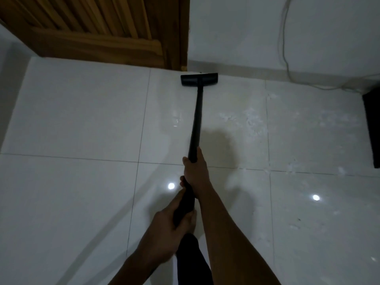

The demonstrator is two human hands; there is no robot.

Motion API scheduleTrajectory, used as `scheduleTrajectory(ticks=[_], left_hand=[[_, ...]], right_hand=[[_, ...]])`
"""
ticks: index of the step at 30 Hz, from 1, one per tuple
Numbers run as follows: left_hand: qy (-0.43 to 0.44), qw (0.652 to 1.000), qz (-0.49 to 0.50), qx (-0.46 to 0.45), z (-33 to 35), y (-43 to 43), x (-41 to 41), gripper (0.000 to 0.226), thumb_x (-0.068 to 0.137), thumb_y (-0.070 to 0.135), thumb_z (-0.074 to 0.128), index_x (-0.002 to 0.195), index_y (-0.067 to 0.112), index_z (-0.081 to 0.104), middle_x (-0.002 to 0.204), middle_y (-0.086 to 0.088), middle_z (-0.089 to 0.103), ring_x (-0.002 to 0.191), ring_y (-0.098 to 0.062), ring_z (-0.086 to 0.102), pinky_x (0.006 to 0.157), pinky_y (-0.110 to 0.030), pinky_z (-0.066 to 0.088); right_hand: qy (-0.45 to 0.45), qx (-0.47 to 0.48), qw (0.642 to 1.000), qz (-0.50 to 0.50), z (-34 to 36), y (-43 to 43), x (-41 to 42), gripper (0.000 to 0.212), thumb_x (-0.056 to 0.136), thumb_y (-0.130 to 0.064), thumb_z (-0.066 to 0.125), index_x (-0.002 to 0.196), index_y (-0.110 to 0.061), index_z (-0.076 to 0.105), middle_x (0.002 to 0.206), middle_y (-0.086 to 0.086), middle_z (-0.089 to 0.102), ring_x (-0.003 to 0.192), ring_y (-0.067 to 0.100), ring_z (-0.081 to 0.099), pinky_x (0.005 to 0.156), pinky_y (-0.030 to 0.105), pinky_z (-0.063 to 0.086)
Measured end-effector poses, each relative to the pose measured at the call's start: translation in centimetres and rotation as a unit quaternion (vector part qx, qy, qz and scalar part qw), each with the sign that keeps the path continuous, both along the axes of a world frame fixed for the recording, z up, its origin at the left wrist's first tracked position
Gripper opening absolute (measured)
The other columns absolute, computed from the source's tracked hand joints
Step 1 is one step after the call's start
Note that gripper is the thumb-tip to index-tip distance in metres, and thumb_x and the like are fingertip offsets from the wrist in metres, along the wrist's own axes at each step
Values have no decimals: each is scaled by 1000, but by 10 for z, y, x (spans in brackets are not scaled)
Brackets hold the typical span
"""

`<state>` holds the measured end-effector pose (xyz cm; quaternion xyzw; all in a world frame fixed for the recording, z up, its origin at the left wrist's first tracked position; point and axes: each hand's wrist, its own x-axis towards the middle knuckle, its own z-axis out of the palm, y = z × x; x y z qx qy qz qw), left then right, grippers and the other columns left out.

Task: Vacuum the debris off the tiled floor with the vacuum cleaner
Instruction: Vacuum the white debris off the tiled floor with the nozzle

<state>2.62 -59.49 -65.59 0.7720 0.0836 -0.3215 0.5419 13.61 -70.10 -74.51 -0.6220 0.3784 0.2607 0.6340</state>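
Note:
A black vacuum wand (197, 120) runs from my hands out to a flat black floor head (199, 79), which rests on the white tiled floor (82, 120) against the base of the far wall, just right of the door frame. My right hand (195, 171) grips the wand higher up, and my left hand (170, 225) grips its thicker lower end closer to me. White dusty debris (246, 120) is scattered over the tiles to the right of the wand, with more flecks (294, 167) along the grout line.
A brown wooden slatted door (92, 31) stands at the upper left. A pale cable (284, 48) hangs down the white wall and trails along the floor at the right. A dark object (372, 128) sits at the right edge.

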Motion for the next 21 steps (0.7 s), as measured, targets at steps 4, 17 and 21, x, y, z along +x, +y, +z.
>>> scheduleTrajectory(ticks=[4, 17, 21], left_hand=[[38, 999, -25, 6, -1, 0, 8, 63, 100, 27, 53, 147, 54, 19, 127, 19, 62, 82, 11, 65, 56, -11, 50], [34, 999, -29, 31, -25, 2, 49, 63, 101, 31, 51, 152, 50, 19, 137, 9, 60, 87, 11, 64, 79, -10, 51], [36, 998, -32, 38, -26, 11, 48, 63, 101, 31, 53, 152, 49, 20, 138, 15, 58, 96, 16, 61, 81, -6, 48]], right_hand=[[3, 17, 999, -30, -3, -6, -2, 68, 105, -23, 54, 161, -46, 23, 79, 8, 58, 44, 16, 53, 43, 27, 47], [-1, 15, 1000, -25, -23, 0, 44, 61, 105, -19, 53, 158, -39, 30, 69, 5, 51, 40, 16, 49, 42, 28, 46], [-3, 24, 999, -33, -21, 7, 43, 60, 106, -19, 53, 158, -37, 30, 72, 6, 50, 40, 16, 49, 43, 30, 47]])
